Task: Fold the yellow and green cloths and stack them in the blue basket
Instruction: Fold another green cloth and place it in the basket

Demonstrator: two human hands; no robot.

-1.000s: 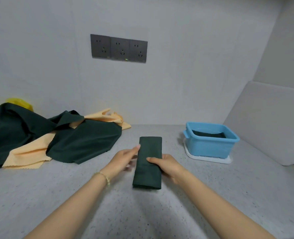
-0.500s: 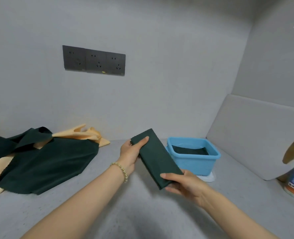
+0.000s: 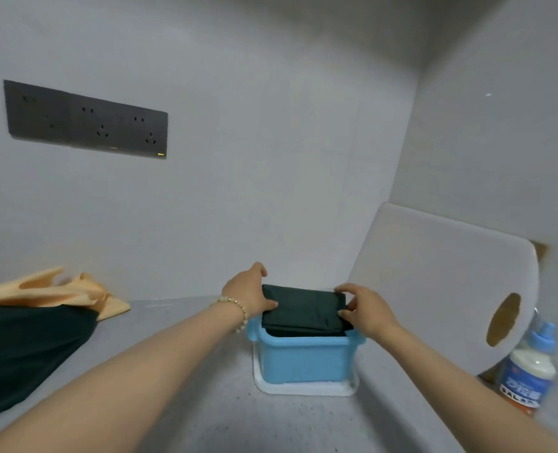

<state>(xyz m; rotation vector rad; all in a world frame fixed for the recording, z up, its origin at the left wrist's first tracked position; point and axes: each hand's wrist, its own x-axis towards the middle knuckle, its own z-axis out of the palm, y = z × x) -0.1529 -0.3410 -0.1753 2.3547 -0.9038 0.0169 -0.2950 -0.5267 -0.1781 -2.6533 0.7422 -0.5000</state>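
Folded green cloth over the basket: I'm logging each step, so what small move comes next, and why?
Probably lower it and let go. Both the left hand and right hand hold the folded green cloth at the blue basket rim, not yet settled inside.

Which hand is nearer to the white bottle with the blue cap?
The right hand. It grips the right end of the folded green cloth over the blue basket, left of the bottle. The left hand grips the cloth's far left end.
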